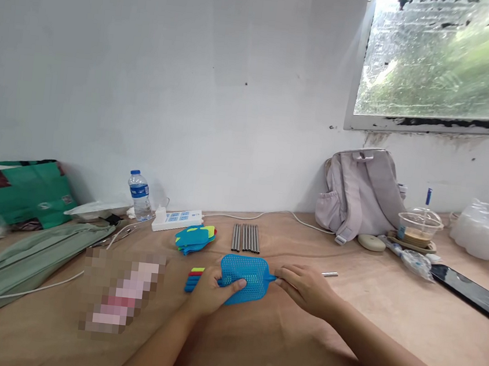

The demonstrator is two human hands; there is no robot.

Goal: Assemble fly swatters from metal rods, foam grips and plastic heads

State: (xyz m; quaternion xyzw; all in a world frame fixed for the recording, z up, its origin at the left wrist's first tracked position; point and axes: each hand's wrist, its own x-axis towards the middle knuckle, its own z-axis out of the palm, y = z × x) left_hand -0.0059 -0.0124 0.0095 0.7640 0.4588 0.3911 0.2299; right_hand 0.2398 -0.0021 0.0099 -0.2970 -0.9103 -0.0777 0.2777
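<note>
My left hand (pixel 215 290) grips a blue perforated fly swatter head (pixel 252 271), its thumb across the mesh. At the neck of that head, the fingers of my right hand (pixel 306 285) are closed on a thin metal rod (pixel 330 274), whose far end sticks out behind the hand. How deep the rod sits in the neck is hidden by my fingertips. Beyond my hands, several metal rods (pixel 246 238) lie side by side, left of them a stack of blue and yellow swatter heads (pixel 195 238). Blue, red and yellow handles (pixel 193 281) lie partly behind my left hand.
Along the wall stand a water bottle (pixel 139 195), a white power strip (pixel 178 220) and a backpack (pixel 359 195). To the right are a drink cup (pixel 418 227) and a black flat object (pixel 472 295). A green cloth bag (pixel 35 260) lies left; a pixelated patch is beside it.
</note>
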